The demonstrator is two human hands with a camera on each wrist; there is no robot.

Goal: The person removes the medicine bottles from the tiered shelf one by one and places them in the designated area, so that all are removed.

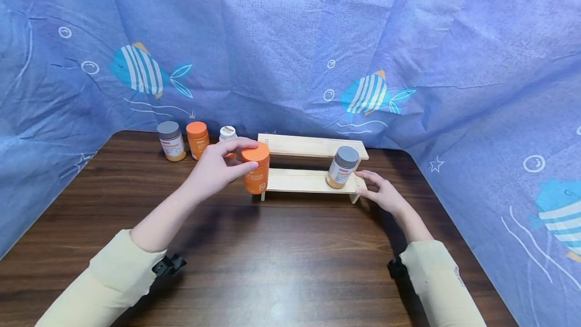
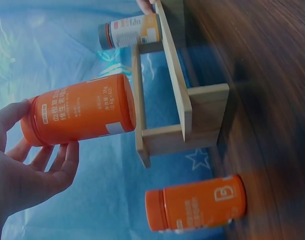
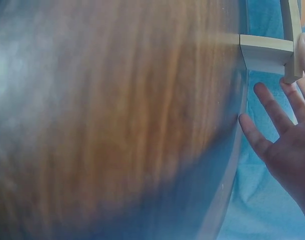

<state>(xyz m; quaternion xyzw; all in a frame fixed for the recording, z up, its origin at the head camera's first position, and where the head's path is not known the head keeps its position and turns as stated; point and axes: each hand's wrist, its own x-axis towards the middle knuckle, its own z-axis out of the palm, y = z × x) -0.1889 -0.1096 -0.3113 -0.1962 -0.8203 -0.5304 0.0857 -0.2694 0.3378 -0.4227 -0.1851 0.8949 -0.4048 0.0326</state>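
Observation:
My left hand (image 1: 220,165) grips an orange jar (image 1: 256,170) near its lid, thumb on one side and fingers on the other. The jar hangs upright in front of the left end of a two-tier wooden shelf (image 1: 295,180). At the other end, the fingertips of my right hand (image 1: 383,193) touch the lower board's edge. The right wrist view shows several fingers of that hand (image 3: 287,140) straight and spread. A grey-lidded jar (image 1: 341,168) with a white and yellow label stands on the lower board, close to the right hand.
Left of the shelf stand another grey-lidded jar (image 1: 171,141), a second orange jar (image 1: 197,140) and a white-capped bottle (image 1: 227,132), partly hidden by the left hand. A blue fish-print cloth (image 1: 290,54) hangs behind the dark wooden table (image 1: 290,256).

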